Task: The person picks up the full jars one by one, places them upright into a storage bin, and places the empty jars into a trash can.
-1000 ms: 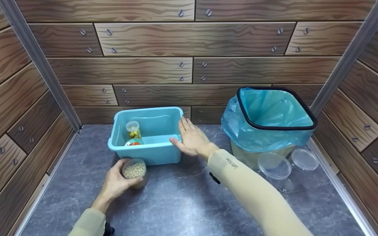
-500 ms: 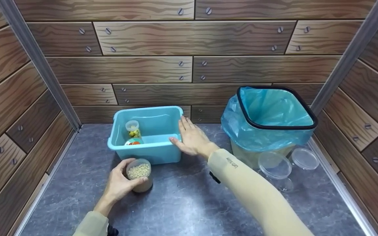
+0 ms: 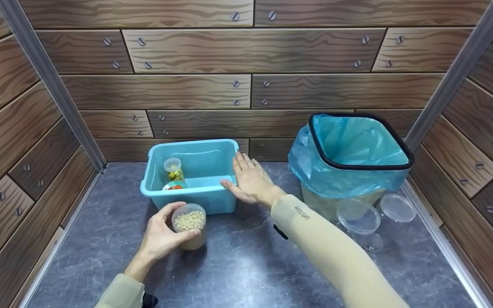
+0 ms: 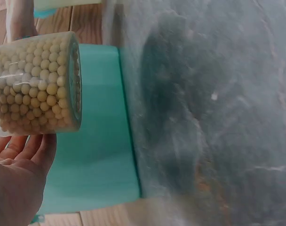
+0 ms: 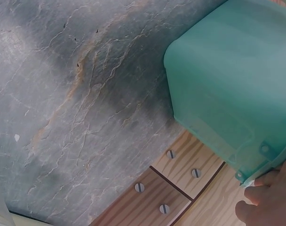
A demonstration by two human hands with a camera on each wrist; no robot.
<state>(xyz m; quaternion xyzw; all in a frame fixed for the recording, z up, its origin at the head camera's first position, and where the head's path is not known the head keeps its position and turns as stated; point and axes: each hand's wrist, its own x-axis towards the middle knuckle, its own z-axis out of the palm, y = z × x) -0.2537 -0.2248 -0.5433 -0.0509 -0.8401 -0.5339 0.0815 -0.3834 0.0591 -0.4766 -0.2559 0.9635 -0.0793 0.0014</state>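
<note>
My left hand point(image 3: 159, 235) grips a clear plastic jar of round, pale dried beans point(image 3: 190, 222), thumb on the near side. It holds the jar upright in front of the light-blue bin point(image 3: 195, 201). In the left wrist view, the jar point(image 4: 37, 84) is raised off the tabletop, fingers point(image 4: 20, 146) curled against its side. My right hand point(image 3: 250, 179) lies with straight fingers against the bin's right rim; the right wrist view shows its fingers point(image 5: 260, 197) at the bin's edge. Inside the bin, at the left, are a small jar with yellow contents point(image 3: 173, 170) and a round lid with an orange print point(image 3: 174, 185).
At the right stands a waste bin point(image 3: 336, 179) lined with a blue bag and rimmed in black. Clear empty plastic containers point(image 3: 358, 216) and a clear round lid point(image 3: 397, 208) lie before it. Wood-patterned walls point(image 3: 246, 51) enclose the grey marbled tabletop point(image 3: 238, 265).
My left hand has carried the jar of beans a little to the right along the front of the blue bin. The right hand stays in place on the rim.
</note>
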